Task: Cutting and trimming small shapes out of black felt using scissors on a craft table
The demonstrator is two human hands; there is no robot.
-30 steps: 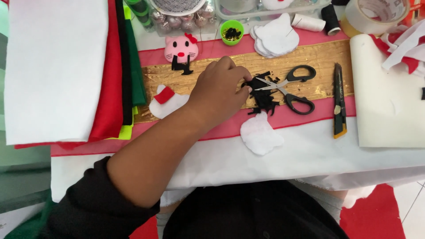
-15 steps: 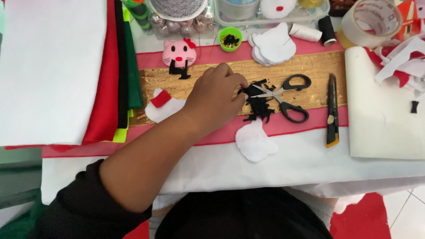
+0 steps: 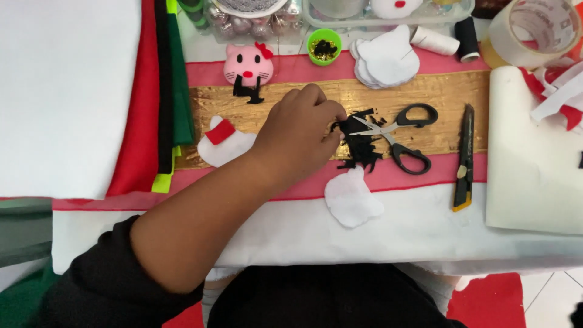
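Observation:
My left hand reaches in from the lower left, in a black sleeve, and rests on a gold strip. Its fingertips are pinched on the edge of a pile of black felt scraps. Black-handled scissors lie open just right of the pile. A white felt cat-head shape lies below the scraps. Left of my wrist is a white piece with a red bow. Above the hand sits a pink cat face. My right hand is out of sight.
A utility knife lies right of the scissors, beside a white sheet. At the back are stacked white cat shapes, a green cup, thread spools and a tape roll. Felt sheets are stacked at left.
The view has shifted a little. My left hand has stayed at the black scraps, its fingertips moving slightly right into the pile.

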